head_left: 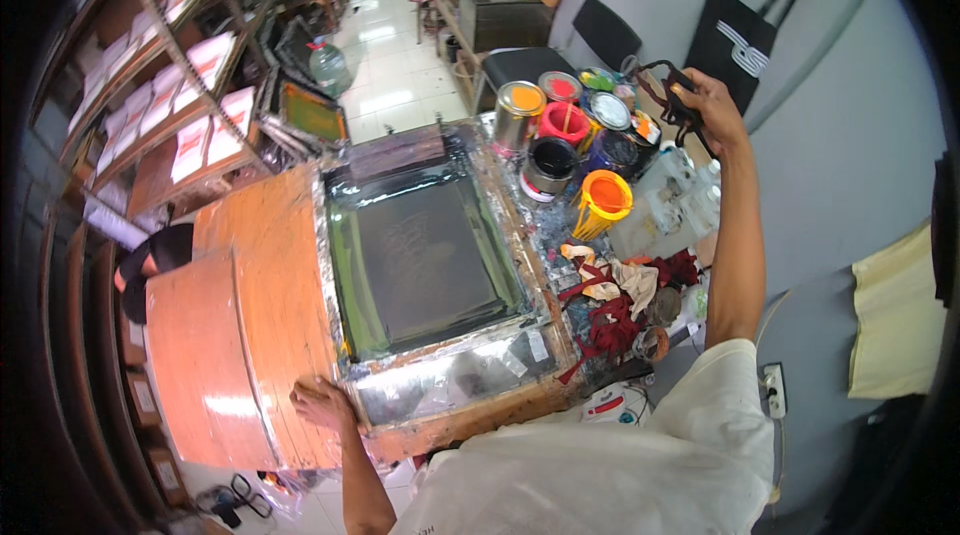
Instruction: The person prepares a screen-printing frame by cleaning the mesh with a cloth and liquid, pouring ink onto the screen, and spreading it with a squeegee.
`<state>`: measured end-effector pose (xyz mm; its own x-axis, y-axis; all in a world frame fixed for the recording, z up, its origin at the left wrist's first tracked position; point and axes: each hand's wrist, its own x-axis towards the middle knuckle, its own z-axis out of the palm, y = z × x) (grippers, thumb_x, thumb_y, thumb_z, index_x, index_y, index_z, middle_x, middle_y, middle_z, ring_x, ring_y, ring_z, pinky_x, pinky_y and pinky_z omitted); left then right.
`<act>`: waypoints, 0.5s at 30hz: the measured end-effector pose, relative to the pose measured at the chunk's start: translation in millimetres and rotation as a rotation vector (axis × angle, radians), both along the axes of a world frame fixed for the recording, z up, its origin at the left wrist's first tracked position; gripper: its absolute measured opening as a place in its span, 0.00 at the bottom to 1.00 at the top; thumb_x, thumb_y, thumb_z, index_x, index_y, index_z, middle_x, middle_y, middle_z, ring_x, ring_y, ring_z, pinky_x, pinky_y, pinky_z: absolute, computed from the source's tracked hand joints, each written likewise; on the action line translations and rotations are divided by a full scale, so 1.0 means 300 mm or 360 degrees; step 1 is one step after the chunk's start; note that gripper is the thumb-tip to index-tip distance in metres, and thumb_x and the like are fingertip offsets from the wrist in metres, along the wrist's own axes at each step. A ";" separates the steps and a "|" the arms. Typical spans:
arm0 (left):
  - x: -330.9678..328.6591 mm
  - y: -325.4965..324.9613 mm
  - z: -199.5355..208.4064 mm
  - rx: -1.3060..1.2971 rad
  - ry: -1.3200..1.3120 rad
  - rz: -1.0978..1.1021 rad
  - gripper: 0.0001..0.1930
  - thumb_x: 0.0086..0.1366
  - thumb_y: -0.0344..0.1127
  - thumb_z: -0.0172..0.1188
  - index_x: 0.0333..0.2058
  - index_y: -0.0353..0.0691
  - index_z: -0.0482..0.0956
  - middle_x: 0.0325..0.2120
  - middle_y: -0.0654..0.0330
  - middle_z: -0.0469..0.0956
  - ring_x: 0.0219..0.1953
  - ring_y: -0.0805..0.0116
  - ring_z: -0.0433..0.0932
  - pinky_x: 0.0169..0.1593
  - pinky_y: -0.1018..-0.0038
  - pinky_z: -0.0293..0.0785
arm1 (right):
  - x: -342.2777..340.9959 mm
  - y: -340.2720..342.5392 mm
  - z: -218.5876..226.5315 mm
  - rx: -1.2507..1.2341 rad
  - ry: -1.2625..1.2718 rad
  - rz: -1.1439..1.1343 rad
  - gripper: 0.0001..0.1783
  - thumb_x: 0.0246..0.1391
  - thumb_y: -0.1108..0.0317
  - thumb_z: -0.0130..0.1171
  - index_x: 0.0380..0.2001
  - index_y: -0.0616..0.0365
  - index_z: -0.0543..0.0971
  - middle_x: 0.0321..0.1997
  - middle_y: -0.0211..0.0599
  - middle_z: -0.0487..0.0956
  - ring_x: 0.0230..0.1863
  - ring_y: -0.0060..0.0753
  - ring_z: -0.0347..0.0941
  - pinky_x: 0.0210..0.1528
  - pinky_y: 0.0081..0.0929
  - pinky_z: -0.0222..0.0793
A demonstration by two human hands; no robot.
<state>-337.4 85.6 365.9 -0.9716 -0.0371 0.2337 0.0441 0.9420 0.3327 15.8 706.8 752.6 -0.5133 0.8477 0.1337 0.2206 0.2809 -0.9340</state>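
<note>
One bare left hand [323, 405] rests on the wooden table [280, 335], just beside the lower left corner of a framed screen [430, 245]; its fingers are bent, and whether they grip anything cannot be told. The right hand [708, 107] is raised over the far right side, its fingers closed around a dark, stringy thing [679, 116], too tangled to make out fully, which hangs near the crowd of paint cans. The screen lies flat on the table, dark in the middle with green along its sides. To its right stand a metal can of orange paint [519, 115], a pink tub [565, 123], a black can [550, 170] and a yellow tub [607, 195] with orange drips down its side. Nearer the person, dark red rags [612, 328] lie heaped beside pale ones [637, 285]. On the left, a shelf [150, 197] carries stacks of white sheets [208, 60].
</note>
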 end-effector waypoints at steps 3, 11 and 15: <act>-0.035 -0.090 -0.061 0.0276 0.0102 -0.0147 0.30 0.67 0.52 0.57 0.58 0.32 0.71 0.56 0.43 0.70 0.59 0.43 0.67 0.62 0.50 0.62 | -0.180 -0.245 0.066 0.0060 0.0111 0.0394 0.12 0.59 0.68 0.63 0.45 0.60 0.79 0.37 0.27 0.80 0.36 0.18 0.74 0.39 0.21 0.70; 0.227 -0.357 0.247 0.1285 0.0008 -0.0203 0.12 0.69 0.33 0.59 0.49 0.35 0.78 0.42 0.55 0.78 0.41 0.63 0.76 0.44 0.69 0.73 | -0.753 -1.226 -0.189 -0.0582 0.0100 0.1533 0.15 0.46 0.69 0.70 0.38 0.61 0.79 0.40 0.36 0.83 0.41 0.25 0.78 0.48 0.26 0.72; 0.511 -0.758 0.179 0.1186 -0.0300 0.0203 0.12 0.70 0.34 0.59 0.48 0.36 0.80 0.39 0.53 0.83 0.36 0.65 0.79 0.41 0.68 0.76 | -1.000 -1.860 -0.413 -0.1188 -0.0123 0.2084 0.12 0.56 0.76 0.66 0.43 0.64 0.79 0.40 0.31 0.82 0.41 0.20 0.77 0.46 0.21 0.72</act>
